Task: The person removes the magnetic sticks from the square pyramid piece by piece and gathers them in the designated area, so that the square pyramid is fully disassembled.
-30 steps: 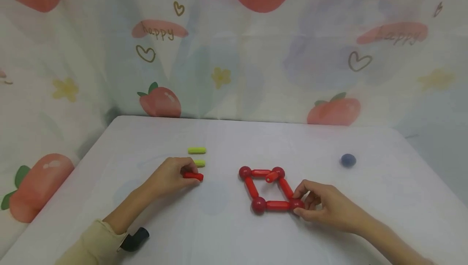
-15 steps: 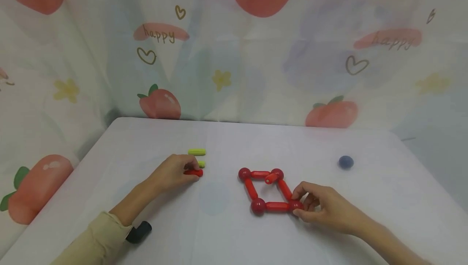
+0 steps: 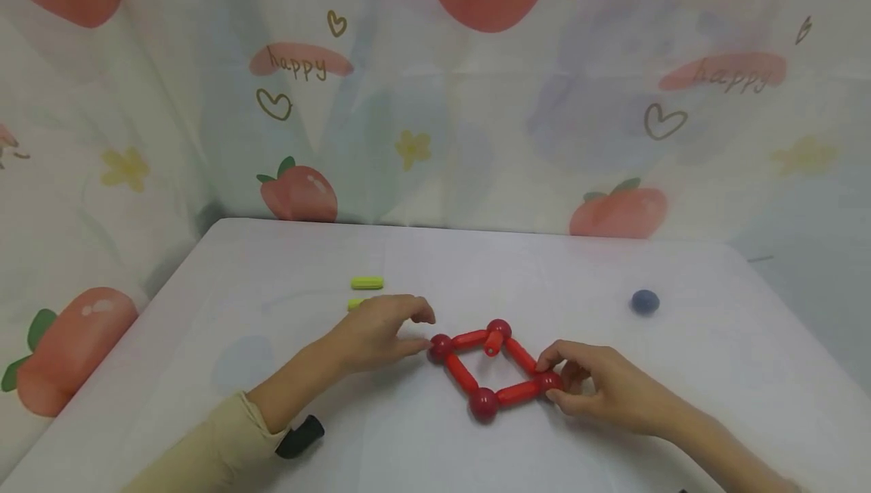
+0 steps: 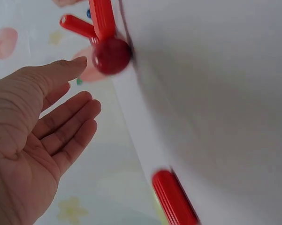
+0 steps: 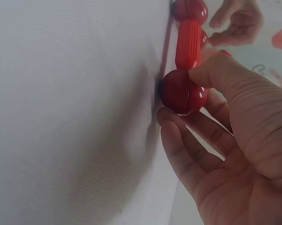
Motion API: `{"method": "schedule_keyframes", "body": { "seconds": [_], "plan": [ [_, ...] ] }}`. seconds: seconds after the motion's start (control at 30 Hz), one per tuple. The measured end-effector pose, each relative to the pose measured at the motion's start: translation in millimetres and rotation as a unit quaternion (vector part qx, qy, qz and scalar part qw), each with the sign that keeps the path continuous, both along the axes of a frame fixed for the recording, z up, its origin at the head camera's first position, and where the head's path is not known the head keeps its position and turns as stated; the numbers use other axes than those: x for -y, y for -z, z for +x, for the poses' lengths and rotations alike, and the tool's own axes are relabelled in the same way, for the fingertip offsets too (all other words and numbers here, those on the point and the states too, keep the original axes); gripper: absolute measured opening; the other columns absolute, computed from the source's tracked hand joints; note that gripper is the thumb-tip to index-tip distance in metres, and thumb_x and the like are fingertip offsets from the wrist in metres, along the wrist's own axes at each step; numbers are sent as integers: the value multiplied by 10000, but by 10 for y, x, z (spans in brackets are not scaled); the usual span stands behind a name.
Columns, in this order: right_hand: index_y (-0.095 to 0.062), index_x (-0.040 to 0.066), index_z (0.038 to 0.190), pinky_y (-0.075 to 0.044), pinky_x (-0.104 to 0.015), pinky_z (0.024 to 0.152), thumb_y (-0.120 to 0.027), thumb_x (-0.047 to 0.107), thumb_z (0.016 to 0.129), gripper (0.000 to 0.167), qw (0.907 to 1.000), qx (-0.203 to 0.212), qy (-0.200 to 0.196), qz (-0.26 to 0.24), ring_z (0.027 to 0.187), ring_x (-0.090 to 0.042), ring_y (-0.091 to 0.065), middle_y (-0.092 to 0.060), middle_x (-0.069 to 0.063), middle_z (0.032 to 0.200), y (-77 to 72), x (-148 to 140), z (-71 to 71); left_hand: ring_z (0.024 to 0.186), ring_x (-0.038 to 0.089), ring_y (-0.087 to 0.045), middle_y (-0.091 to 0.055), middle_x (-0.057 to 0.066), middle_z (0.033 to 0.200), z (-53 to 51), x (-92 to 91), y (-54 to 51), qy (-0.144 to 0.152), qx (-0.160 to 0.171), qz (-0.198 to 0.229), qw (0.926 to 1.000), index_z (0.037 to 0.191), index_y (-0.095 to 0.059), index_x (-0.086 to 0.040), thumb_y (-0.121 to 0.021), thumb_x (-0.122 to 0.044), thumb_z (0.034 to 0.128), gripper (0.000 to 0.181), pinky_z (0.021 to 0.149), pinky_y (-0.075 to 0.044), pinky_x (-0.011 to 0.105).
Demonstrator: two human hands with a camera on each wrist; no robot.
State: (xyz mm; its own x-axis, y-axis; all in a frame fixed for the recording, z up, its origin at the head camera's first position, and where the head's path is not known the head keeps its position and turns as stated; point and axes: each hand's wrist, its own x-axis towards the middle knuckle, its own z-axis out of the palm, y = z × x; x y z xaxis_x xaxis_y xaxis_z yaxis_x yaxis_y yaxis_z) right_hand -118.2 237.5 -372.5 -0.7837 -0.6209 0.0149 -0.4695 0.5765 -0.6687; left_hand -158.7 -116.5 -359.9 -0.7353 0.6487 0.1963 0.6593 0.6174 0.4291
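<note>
Right hand [image 3: 612,385]: thumb and fingers pinching right ball [image 3: 549,384]. Left hand [image 3: 376,334]: fingers loosely parted, nothing held, thumb tip just beside left ball [image 3: 441,348]. Red frame [image 3: 463,374] between hands, on table [image 3: 490,266]; extra rod [image 3: 493,343] jutting from far ball [image 3: 500,329]. Loose red rod [image 4: 175,199] near left hand. Blue ball [image 3: 645,302] far right.

The place was a small tabletop corner backed by cloth, though whether it belonged to a home, a classroom or an office could not be told. A white table [image 3: 599,274] with rounded far corners stood close to a pale printed cloth [image 3: 476,100], which filled the view behind it and turned along its left side. Red fruit prints [image 3: 299,193], yellow flowers [image 3: 413,147], outlined hearts [image 3: 274,105] and the lettering "happy" [image 3: 297,62] gave it a cheerful, nursery-like look.
</note>
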Motion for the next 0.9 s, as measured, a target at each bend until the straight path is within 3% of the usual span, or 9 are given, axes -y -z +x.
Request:
{"method": "schedule_keyframes", "body": {
  "seconds": [0.17,0.3,0.47,0.77,0.9],
  "plan": [
    [-637,235,1171,-520,-236,716,-753,78,904,331,9983,-426,-361,-184,847,-42,-624,-672,146,977,38,-32,0,971,153,-660,-717,10,1078,47,-336,-70,548,132,-295,9980,1215,-688,-144,-800,-201,902,337,845,-538,257],
    [-633,232,1212,-532,-244,740,-734,109,940,315,9970,-496,-535,-259,875,-48,-629,-687,133,1010,55,-52,-3,972,106,-652,-722,-17,1097,34,-518,-74,856,-123,-527,9949,1233,-701,-177,-803,-206,898,351,855,-517,200],
    [-624,232,1259,-543,-251,762,-702,193,984,289,9973,-353,-604,-237,903,-54,-637,-694,112,1068,65,-68,-2,1012,96,-656,-722,-30,1123,20,-619,-41,1095,-421,-623,9911,1221,-718,-182,-793,-168,892,338,919,-508,218],
    [-619,238,1274,-551,-265,767,-678,203,1001,281,9961,-466,-687,-282,916,-58,-648,-697,109,1085,65,-94,-1,936,91,-624,-712,-36,1072,25,-673,-14,1159,-298,-536,9914,1089,-731,-170,-790,-159,887,210,875,-498,206],
    [-616,232,1283,-559,-273,784,-692,167,988,311,9954,-518,-717,-356,936,-67,-655,-697,100,1111,81,-108,-6,901,86,-615,-703,-65,1014,21,-682,-12,1011,49,-317,9944,1105,-717,-171,-790,-193,901,218,832,-490,182]
  ]
}}
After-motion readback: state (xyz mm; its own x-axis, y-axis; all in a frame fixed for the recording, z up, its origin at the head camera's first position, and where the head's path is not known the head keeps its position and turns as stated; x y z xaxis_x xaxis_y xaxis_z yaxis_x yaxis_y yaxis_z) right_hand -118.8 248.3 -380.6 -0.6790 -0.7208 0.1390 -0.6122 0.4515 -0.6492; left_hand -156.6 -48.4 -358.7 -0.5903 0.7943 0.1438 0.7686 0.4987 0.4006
